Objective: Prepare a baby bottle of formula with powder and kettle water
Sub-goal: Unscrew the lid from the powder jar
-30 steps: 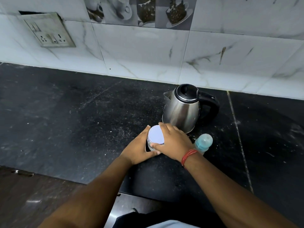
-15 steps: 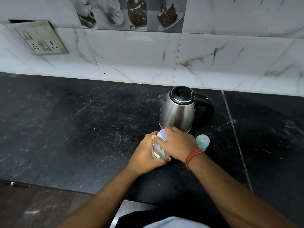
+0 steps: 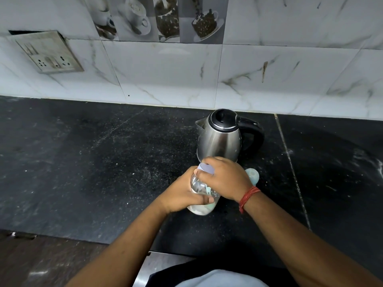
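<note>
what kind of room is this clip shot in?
Most likely a home kitchen. A stainless electric kettle stands on a dark stone countertop, the wall behind is tiled in marble-look squares with a row of coffee-cup picture tiles, and a switch-and-socket plate sits above the counter.

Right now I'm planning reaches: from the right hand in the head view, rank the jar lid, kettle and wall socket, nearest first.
1. Jar lid: under the right hand itself.
2. Kettle: just behind the hand.
3. Wall socket: far left on the wall.
</note>
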Motion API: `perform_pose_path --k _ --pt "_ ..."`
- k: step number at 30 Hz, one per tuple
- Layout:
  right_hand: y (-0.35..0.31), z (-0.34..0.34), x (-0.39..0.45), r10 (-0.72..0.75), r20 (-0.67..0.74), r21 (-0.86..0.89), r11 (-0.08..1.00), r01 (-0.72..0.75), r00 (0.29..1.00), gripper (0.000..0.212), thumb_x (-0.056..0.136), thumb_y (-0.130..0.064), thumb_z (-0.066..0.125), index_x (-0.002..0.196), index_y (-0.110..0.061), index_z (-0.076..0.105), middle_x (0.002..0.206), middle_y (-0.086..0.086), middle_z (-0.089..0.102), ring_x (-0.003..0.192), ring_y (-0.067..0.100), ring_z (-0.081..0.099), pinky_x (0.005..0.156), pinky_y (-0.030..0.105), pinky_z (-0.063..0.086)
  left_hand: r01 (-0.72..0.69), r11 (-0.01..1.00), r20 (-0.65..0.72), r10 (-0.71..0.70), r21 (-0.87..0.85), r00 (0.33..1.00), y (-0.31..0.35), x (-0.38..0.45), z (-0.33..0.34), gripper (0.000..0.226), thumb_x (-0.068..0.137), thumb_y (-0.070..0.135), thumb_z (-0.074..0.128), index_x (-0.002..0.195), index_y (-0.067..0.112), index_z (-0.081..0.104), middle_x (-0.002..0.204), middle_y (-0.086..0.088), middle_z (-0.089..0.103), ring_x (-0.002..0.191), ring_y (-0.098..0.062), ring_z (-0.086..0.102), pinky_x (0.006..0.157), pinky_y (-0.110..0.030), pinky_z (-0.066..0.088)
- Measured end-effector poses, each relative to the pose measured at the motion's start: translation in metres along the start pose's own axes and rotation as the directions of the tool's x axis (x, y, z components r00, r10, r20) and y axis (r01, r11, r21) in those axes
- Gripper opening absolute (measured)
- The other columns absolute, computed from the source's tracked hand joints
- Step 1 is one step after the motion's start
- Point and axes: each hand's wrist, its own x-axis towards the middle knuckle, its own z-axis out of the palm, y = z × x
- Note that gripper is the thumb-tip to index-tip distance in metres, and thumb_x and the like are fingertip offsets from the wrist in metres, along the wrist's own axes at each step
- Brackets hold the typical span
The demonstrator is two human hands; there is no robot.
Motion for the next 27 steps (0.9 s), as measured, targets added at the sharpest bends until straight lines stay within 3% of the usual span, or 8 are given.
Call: perform_pose_path --k 2,7,11,16,18,21,24,27 --pt "0.0 -0.003 -0.002 -0.016 -0.002 0.034 0.999 0.016 1.0 0.057 0.077 -0.067 0.041 0.112 -0.03 0.066 0.112 -0.006 0.07 0.104 0.02 0.064 0.088 0.038 0.051 0.004 0.998 0.046 -0.002 -0.057 0.999 0.004 0.0 0.0 0.062 0.077 0.003 0.082 0.131 0.009 0.053 0.115 -0.005 0.069 0.109 -0.02 0.067 0.095 -0.038 0.054" --pt "-0.001 -0.01 -0.002 -0.045 -0.022 0.16 0.986 0.048 0.999 0.066 0.072 -0.071 0.04 0.111 -0.026 0.068 0.112 -0.004 0.071 0.104 0.019 0.065 0.091 0.041 0.052 0.041 0.991 0.125 -0.025 -0.129 0.992 0.011 0.002 -0.009 0.064 0.077 0.001 0.079 0.135 0.004 0.051 0.115 -0.011 0.069 0.108 -0.024 0.066 0.096 -0.039 0.053" --pt "0.003 -0.012 0.001 -0.021 -0.044 0.322 0.946 0.034 0.999 0.061 0.073 -0.068 0.048 0.11 -0.023 0.069 0.111 -0.006 0.071 0.104 0.013 0.065 0.093 0.042 0.052 0.054 0.986 0.141 -0.032 -0.155 0.989 0.014 0.007 -0.014 0.072 0.076 0.017 0.083 0.138 0.004 0.049 0.118 -0.011 0.067 0.111 -0.024 0.065 0.098 -0.038 0.052" --pt "0.006 -0.016 0.01 0.1 -0.113 0.415 0.908 -0.045 0.989 0.047 0.075 -0.068 0.049 0.106 -0.037 0.066 0.107 -0.009 0.069 0.1 0.01 0.065 0.092 0.037 0.052 0.004 0.946 -0.155 -0.058 -0.324 0.986 0.01 0.005 0.002 0.091 0.061 0.052 0.093 0.133 0.009 0.057 0.117 -0.012 0.071 0.107 -0.023 0.067 0.091 -0.033 0.056" --pt "0.009 -0.015 0.013 0.162 -0.105 0.443 0.891 -0.1 0.981 0.045 0.082 -0.067 0.047 0.103 -0.031 0.066 0.097 -0.007 0.071 0.093 0.013 0.066 0.088 0.039 0.054 -0.074 0.93 -0.327 -0.052 -0.359 0.944 0.008 0.001 0.012 0.086 0.062 0.052 0.092 0.131 0.013 0.06 0.118 -0.009 0.073 0.107 -0.023 0.069 0.089 -0.033 0.058" --pt "0.006 -0.01 0.015 0.218 -0.037 0.462 0.869 -0.177 0.975 0.042 0.094 -0.061 0.046 0.1 -0.024 0.064 0.093 -0.005 0.07 0.089 0.019 0.065 0.084 0.04 0.053 -0.155 0.886 -0.556 -0.13 -0.437 0.821 0.009 0.002 0.029 0.067 0.072 0.051 0.079 0.124 0.014 0.061 0.114 -0.007 0.074 0.103 -0.024 0.071 0.09 -0.042 0.06" --pt "0.001 -0.003 0.013 0.204 -0.076 0.405 0.901 -0.157 0.976 0.042 0.095 -0.061 0.043 0.092 -0.023 0.06 0.091 -0.003 0.068 0.088 0.022 0.063 0.078 0.037 0.05 -0.139 0.823 -0.586 -0.262 -0.551 0.767 0.015 0.007 0.033 0.052 0.087 0.055 0.069 0.114 0.011 0.062 0.114 -0.027 0.071 0.096 -0.036 0.069 0.087 -0.063 0.057" --pt "0.002 0.001 0.01 0.184 -0.136 0.367 0.922 -0.123 0.973 0.042 0.088 -0.066 0.038 0.084 -0.027 0.054 0.081 -0.003 0.066 0.08 0.022 0.063 0.069 0.035 0.048 -0.061 0.804 -0.545 -0.344 -0.592 0.765 0.02 0.009 0.028 0.034 0.102 0.044 0.055 0.109 0.012 0.064 0.109 -0.028 0.072 0.089 -0.037 0.069 0.069 -0.052 0.06"
